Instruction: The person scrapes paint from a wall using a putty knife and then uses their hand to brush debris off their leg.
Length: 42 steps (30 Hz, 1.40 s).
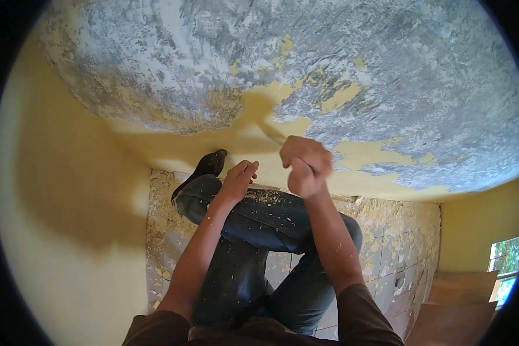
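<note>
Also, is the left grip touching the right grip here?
Apart. The head view shows it: bare yellow wall is plainly visible between the left grip and the right grip.

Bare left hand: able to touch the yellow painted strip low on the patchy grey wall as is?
Probably yes: the left hand looks empty and faces the yellow painted strip, with nothing visible in between. Depth is hard to judge, though.
</note>
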Available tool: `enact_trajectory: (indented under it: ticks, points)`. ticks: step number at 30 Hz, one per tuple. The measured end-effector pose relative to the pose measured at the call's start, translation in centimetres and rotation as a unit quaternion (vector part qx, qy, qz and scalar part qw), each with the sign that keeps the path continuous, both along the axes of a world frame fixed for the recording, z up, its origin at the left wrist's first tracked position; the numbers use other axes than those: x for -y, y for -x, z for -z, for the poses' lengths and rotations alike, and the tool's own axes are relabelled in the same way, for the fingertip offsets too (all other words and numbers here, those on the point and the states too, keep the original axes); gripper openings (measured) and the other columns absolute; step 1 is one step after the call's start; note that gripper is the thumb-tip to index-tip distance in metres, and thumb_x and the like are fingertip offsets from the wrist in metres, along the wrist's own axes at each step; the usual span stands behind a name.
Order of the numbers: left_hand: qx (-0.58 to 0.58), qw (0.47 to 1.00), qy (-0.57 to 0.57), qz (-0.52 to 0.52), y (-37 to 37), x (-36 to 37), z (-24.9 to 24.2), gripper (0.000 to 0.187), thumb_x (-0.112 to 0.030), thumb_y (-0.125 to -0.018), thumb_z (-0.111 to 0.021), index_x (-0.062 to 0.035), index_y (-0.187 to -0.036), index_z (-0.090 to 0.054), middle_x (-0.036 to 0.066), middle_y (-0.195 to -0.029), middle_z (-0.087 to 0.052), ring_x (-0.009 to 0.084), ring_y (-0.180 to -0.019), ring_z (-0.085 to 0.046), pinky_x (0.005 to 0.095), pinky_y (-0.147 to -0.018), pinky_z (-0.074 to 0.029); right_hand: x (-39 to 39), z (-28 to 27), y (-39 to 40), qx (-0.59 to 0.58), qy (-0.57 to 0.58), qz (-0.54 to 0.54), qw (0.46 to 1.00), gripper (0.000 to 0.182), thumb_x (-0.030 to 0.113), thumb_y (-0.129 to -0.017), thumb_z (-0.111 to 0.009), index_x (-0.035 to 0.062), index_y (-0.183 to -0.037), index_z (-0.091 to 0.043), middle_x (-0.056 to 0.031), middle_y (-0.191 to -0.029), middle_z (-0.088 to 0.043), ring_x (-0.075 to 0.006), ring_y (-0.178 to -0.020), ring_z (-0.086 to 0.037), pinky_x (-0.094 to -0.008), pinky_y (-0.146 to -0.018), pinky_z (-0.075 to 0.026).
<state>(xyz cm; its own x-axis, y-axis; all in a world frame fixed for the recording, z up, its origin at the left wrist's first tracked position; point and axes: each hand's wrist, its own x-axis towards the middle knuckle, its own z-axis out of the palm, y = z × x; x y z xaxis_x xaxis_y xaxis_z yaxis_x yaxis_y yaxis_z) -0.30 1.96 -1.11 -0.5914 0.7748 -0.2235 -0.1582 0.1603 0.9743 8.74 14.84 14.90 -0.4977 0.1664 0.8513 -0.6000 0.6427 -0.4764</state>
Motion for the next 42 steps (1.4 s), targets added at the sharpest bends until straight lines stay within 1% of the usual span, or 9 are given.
enact_trajectory:
  ticks: [6,8,12,18,32,34,36,38,42]
  points:
    - [-0.02,1.0,0.011,0.001,0.1,0.4,-0.8,0.04,-0.039,-0.103,-0.053,-0.0006,-0.099,-0.063,0.008,-0.085,-0.062,0.0164,-0.08,-0.057,0.032,-0.077,-0.047,2.8,-3.8,-1.1,-0.042,-0.03,-0.049,0.998,0.012,0.006,-0.077,-0.059,0.0005,-0.067,-0.055,-0.011,-0.064,-0.056,-0.0283,-0.052,-0.054,-0.0361,-0.049,-0.043]
    - [0.001,1.0,0.005,-0.01,0.3,0.0,-0.1,0.039,-0.039,-0.103,-0.053,-0.0008,-0.1,-0.063,0.008,-0.084,-0.062,0.0162,-0.08,-0.057,0.0317,-0.077,-0.047,4.0,-6.4,-1.9,-0.127,-0.034,-0.092,0.987,0.021,0.011,-0.086,-0.054,-0.0014,-0.07,-0.056,-0.0096,-0.06,-0.054,-0.0261,-0.048,-0.052,-0.0352,-0.045,-0.042]
    - [0.003,1.0,0.005,-0.008,0.1,0.1,-0.2,0.044,-0.044,-0.102,-0.056,-0.0013,-0.095,-0.062,0.006,-0.082,-0.062,0.0145,-0.076,-0.055,0.0314,-0.073,-0.046,1.8,-3.7,-1.5,-0.02,-0.172,0.002,0.985,0.025,0.014,-0.089,-0.055,-0.0021,-0.07,-0.055,-0.0099,-0.059,-0.053,-0.0249,-0.046,-0.051,-0.0347,-0.043,-0.042]
    - [0.0,0.999,-0.028,-0.032,0.1,0.3,-0.7,0.044,-0.044,-0.102,-0.055,-0.0012,-0.093,-0.062,0.006,-0.081,-0.061,0.015,-0.075,-0.055,0.0314,-0.073,-0.046,2.7,-4.3,-1.4,-0.114,-0.058,-0.076,0.989,0.026,0.015,-0.09,-0.054,-0.0008,-0.069,-0.055,-0.0103,-0.06,-0.055,-0.0234,-0.046,-0.051,-0.035,-0.045,-0.043]
    - [-0.012,1.0,-0.024,-0.017,0.1,0.1,-0.5,0.045,-0.043,-0.103,-0.053,0.0002,-0.097,-0.063,0.007,-0.083,-0.063,0.0156,-0.077,-0.056,0.0312,-0.074,-0.047,2.5,-4.9,-1.5,-0.157,-0.059,-0.125,0.978,0.023,0.011,-0.089,-0.054,0.0002,-0.07,-0.053,-0.008,-0.059,-0.053,-0.0214,-0.046,-0.05,-0.0328,-0.044,-0.042]
    - [-0.012,1.0,-0.013,-0.011,-0.1,0.3,-0.6,0.045,-0.043,-0.103,-0.053,0.0001,-0.096,-0.063,0.007,-0.083,-0.063,0.0156,-0.077,-0.056,0.0313,-0.074,-0.047,1.3,-2.5,-0.5,-0.128,-0.09,-0.026,0.987,0.02,0.007,-0.088,-0.054,-0.0003,-0.069,-0.052,-0.0078,-0.058,-0.052,-0.0205,-0.045,-0.049,-0.0325,-0.043,-0.042]
    - [-0.02,1.0,-0.009,-0.01,0.3,-0.1,-0.9,0.045,-0.044,-0.103,-0.053,-0.0001,-0.096,-0.063,0.007,-0.083,-0.063,0.0156,-0.077,-0.056,0.0314,-0.074,-0.047,1.2,-2.6,-0.7,-0.119,-0.084,-0.036,0.989,0.018,0.004,-0.086,-0.056,-0.0001,-0.069,-0.052,-0.0079,-0.058,-0.052,-0.0202,-0.045,-0.049,-0.0327,-0.043,-0.042]
    - [-0.016,1.0,-0.014,-0.011,0.1,0.2,-0.5,0.045,-0.044,-0.103,-0.054,-0.0004,-0.095,-0.063,0.007,-0.083,-0.063,0.0157,-0.076,-0.056,0.0313,-0.074,-0.047,1.3,-2.9,-1.2,-0.103,-0.058,-0.006,0.993,0.005,-0.003,-0.07,-0.058,0.0009,-0.069,-0.055,-0.0091,-0.061,-0.055,-0.0244,-0.046,-0.052,-0.0333,-0.045,-0.043]
    - [-0.011,1.0,-0.007,-0.018,0.3,0.0,-0.1,0.045,-0.044,-0.102,-0.054,-0.0004,-0.095,-0.063,0.008,-0.083,-0.063,0.0159,-0.076,-0.056,0.0314,-0.074,-0.047,2.7,-4.6,-2.0,-0.153,0.012,-0.066,0.986,0.006,-0.004,-0.07,-0.058,0.0011,-0.069,-0.056,-0.0087,-0.061,-0.055,-0.0241,-0.046,-0.052,-0.0332,-0.044,-0.042]
